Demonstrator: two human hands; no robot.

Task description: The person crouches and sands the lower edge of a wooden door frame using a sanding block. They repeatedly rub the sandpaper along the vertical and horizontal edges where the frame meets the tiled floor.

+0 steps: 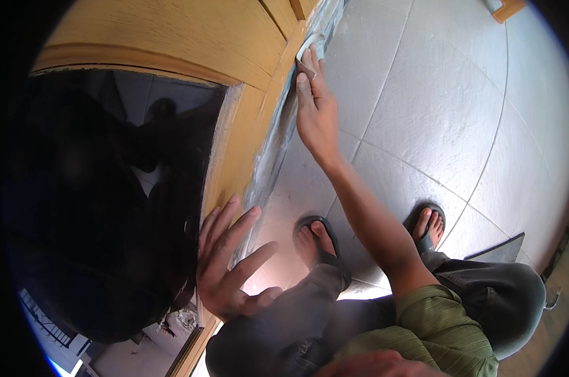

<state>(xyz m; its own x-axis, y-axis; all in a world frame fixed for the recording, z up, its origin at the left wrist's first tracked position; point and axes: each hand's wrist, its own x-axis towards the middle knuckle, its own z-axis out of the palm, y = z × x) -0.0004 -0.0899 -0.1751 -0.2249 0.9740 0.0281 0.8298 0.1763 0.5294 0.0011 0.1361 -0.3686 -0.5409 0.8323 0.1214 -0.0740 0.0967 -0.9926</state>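
My right hand [318,108] reaches forward and holds a folded sheet of what looks like sandpaper [307,69] against the edge of a yellow-painted wooden frame [277,89]. Part of the sheet curls up pale beyond the fingertips. Along that edge runs a strip with bluish-white smears [265,174]. My left hand [232,264] rests with fingers spread on the frame beside a dark glass pane [124,198], holding nothing. The pane reflects a dark figure.
Grey floor tiles [421,113] spread at the right. My sandalled feet stand on them. A flat grey piece [499,249] lies by my right knee. An orange-handled object [507,10] shows at the top right.
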